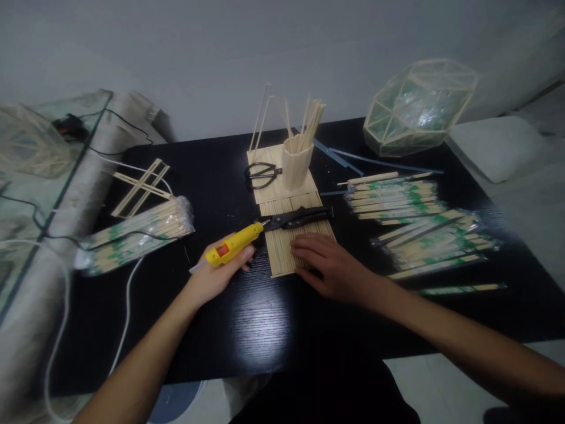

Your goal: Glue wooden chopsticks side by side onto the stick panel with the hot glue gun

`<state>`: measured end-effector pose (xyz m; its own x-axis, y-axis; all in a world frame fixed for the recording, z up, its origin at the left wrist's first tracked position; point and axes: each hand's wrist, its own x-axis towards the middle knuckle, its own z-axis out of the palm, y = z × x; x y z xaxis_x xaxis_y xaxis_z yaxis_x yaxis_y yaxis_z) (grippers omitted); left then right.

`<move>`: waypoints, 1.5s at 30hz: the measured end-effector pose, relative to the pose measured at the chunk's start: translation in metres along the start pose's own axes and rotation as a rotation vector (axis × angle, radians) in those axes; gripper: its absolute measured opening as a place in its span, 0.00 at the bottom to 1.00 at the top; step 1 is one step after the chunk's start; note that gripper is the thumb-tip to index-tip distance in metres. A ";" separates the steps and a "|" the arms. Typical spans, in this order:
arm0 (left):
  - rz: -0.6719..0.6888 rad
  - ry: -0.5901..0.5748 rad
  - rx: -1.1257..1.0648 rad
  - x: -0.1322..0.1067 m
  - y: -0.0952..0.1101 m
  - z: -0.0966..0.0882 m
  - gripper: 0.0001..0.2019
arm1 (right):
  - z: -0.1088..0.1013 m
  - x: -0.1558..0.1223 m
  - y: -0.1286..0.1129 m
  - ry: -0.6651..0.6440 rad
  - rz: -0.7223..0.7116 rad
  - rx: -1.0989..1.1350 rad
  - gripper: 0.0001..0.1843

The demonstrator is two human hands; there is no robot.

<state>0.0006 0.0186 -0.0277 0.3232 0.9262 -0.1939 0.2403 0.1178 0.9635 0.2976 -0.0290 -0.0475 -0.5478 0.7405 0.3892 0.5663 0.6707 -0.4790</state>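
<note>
My left hand (pixel 217 272) is wrapped round a yellow hot glue gun (pixel 236 242), its nozzle pointing up and right. The nozzle tip lies close to a dark cutting tool (pixel 300 219), like pruning shears, which rests across a panel of wooden sticks (pixel 282 256). My right hand (pixel 329 265) lies on the right side of this panel, fingers outstretched and holding nothing. Behind it, a second stick panel (pixel 271 191) carries black-handled scissors (pixel 261 175) and an upright wooden holder (pixel 296 165) filled with chopsticks (pixel 312 121).
Wrapped chopsticks (pixel 397 197) are piled on the right of the black table (pixel 212 347), and a bagged bundle (pixel 141 229) lies left. A faceted stick-framed form (pixel 421 109) stands at the back right. A white cord (pixel 128 312) hangs over the left side.
</note>
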 end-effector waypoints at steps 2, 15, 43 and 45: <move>0.010 0.010 0.062 0.000 -0.003 -0.006 0.22 | 0.002 -0.002 0.001 0.011 -0.019 -0.009 0.14; 0.057 -0.076 0.244 0.005 -0.002 -0.015 0.19 | 0.004 -0.004 0.002 0.020 -0.010 0.035 0.15; 0.120 -0.185 0.381 0.005 -0.001 -0.027 0.17 | 0.004 -0.005 0.003 0.024 -0.012 0.080 0.14; 0.120 -0.177 0.416 0.005 0.001 -0.028 0.17 | 0.005 -0.006 0.004 0.026 -0.006 0.080 0.15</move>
<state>-0.0229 0.0334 -0.0225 0.5134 0.8451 -0.1489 0.5265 -0.1732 0.8323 0.3000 -0.0309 -0.0550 -0.5345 0.7381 0.4118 0.5112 0.6703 -0.5378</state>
